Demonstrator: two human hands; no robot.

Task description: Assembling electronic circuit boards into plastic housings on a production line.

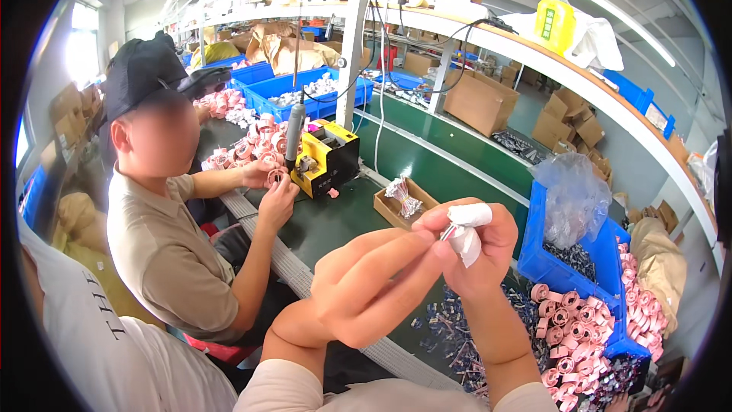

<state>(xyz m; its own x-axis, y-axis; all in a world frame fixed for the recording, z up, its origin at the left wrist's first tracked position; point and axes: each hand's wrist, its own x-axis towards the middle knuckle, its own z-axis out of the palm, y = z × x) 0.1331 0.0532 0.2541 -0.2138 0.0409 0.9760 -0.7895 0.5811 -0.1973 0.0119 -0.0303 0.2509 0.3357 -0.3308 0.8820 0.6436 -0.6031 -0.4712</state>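
Observation:
My left hand [374,278] and my right hand [492,248] are raised close together over the bench, fingertips nearly touching. Between them they pinch a few short thin wires [448,233], pale with a dark or reddish strand; the ends are hidden by my fingers. A white wrapping [470,215] sits around a finger of my right hand. Just below it shows another white, loose-edged piece [465,246]; whether it is wrapping or part of what I hold, I cannot tell. Behind my hands, an open cardboard box [389,210] holds a bundle of white-ended wires [404,197].
To the left a co-worker [164,206] handles a pink ring part beside a yellow-black machine [328,156]. Pink round housings [572,328] and small dark parts [457,328] are heaped at right, near a blue bin [537,221] with clear plastic. A shelf [564,61] runs overhead.

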